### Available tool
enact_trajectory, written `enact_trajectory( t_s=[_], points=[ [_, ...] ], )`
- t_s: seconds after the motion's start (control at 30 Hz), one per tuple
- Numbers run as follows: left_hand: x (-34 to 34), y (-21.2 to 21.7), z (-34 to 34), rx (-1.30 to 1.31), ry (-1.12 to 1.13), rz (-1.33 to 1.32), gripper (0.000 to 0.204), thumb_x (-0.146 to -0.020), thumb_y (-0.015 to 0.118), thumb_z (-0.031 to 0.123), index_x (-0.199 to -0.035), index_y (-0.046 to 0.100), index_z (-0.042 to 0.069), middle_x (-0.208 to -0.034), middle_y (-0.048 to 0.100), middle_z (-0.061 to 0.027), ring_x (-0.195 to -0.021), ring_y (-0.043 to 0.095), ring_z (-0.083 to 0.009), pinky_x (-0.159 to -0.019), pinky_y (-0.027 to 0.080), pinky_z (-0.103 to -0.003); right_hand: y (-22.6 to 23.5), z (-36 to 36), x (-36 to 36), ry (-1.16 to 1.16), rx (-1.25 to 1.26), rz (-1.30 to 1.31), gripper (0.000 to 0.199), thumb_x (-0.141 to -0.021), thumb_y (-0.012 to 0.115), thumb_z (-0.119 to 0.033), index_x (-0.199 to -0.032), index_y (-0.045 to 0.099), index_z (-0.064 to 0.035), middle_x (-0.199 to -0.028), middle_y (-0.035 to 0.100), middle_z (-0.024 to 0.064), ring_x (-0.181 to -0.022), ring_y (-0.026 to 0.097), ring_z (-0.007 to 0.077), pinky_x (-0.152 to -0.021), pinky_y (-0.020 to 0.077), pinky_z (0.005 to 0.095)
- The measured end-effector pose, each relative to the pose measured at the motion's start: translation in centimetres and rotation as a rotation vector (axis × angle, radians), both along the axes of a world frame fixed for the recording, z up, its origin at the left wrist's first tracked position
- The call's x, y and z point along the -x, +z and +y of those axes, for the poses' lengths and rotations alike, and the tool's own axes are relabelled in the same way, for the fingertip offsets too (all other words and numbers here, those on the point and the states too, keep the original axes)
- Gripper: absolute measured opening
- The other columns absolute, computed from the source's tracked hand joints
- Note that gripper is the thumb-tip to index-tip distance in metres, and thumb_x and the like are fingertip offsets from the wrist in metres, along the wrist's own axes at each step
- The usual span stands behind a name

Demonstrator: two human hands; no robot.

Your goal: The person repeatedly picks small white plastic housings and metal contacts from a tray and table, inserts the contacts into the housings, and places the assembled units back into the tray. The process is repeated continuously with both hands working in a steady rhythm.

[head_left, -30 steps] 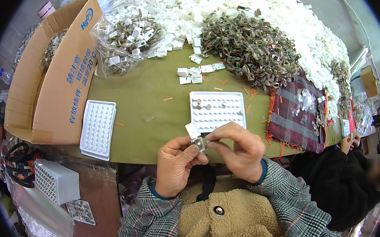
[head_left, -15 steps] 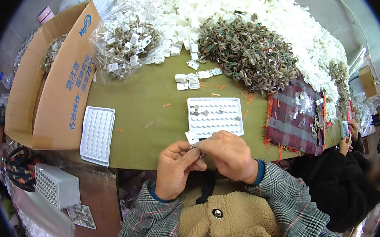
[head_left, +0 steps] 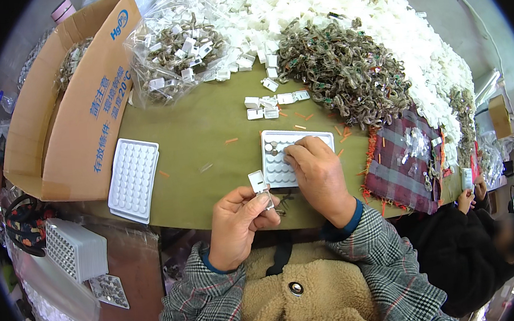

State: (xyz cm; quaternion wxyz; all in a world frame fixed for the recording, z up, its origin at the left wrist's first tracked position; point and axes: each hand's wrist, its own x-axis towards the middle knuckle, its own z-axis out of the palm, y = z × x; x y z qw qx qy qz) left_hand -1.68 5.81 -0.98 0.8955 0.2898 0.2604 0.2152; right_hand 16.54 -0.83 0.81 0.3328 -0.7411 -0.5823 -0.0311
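Note:
My left hand [head_left: 236, 223] pinches a small white plastic case [head_left: 257, 181] between thumb and fingers, its lid flipped up and some thin dark strands trailing beside it. Over the white dimpled tray [head_left: 268, 179], my right hand [head_left: 322, 176] has its fingertips drawn together at the wells. Whatever lies between those fingertips is hidden. A few round button cells [head_left: 274, 149] show in the tray just left of the right fingertips. Beyond the tray sits a small group of white cases [head_left: 263, 107] on the green cloth [head_left: 200, 141].
A large cardboard box [head_left: 91, 114] stands at the left, with another white tray [head_left: 133, 182] beside it. Heaps of white cases [head_left: 371, 3] and tangled grey straps [head_left: 343, 64] fill the back. A plaid cloth [head_left: 401, 163] lies right; a co-worker's hands [head_left: 471, 194] show farther right.
My right hand has left the white case and moved right and forward onto the tray. The left hand stays nearly in place, still holding the case. The view has shifted slightly.

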Motion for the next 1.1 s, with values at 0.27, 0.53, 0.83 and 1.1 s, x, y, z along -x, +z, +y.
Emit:
enact_trajectory(
  t_s=[0.27,0.53,0.83,1.1],
  points=[
    [-0.1,0.1,-1.1,0.027,-0.062,-0.064,0.020,-0.101,0.055,0.007,-0.115,0.061,-0.005,-0.100,0.070,-0.0136,-0.085,0.072,-0.0178,-0.076,0.063,-0.031,2.4,-3.4,3.8,0.127,-0.066,0.395,0.011,-0.083,0.067,0.005,-0.093,0.065,0.0009,-0.086,0.063,0.0137,-0.073,0.065,0.0283,-0.062,0.0524,0.0347],
    [0.2,0.4,-3.4,0.102,-0.127,-0.109,0.021,-0.099,0.059,0.008,-0.116,0.062,-0.005,-0.094,0.069,-0.0109,-0.077,0.070,-0.0165,-0.073,0.063,-0.031,3.0,-6.0,2.3,0.281,-0.007,0.517,0.014,-0.084,0.067,0.003,-0.097,0.062,0.0003,-0.086,0.061,0.0137,-0.072,0.063,0.0303,-0.062,0.0513,0.0372],
    [-0.3,1.8,-5.3,0.062,-0.085,-0.156,0.020,-0.102,0.054,0.010,-0.115,0.061,-0.003,-0.097,0.068,-0.0097,-0.079,0.068,-0.0155,-0.073,0.064,-0.032,3.1,-8.0,4.0,0.191,-0.247,0.313,0.014,-0.083,0.067,0.003,-0.095,0.060,0.0014,-0.085,0.059,0.0144,-0.073,0.062,0.0319,-0.063,0.0507,0.0379],
    [0.3,0.7,-5.7,0.114,-0.143,-0.108,0.018,-0.100,0.059,0.008,-0.112,0.062,-0.004,-0.093,0.068,-0.0095,-0.078,0.069,-0.0171,-0.073,0.061,-0.032,4.0,-7.9,1.1,0.468,0.071,0.453,0.016,-0.082,0.068,0.001,-0.097,0.062,0.0000,-0.084,0.060,0.0133,-0.076,0.062,0.0316,-0.065,0.0503,0.0375]
  ],
)
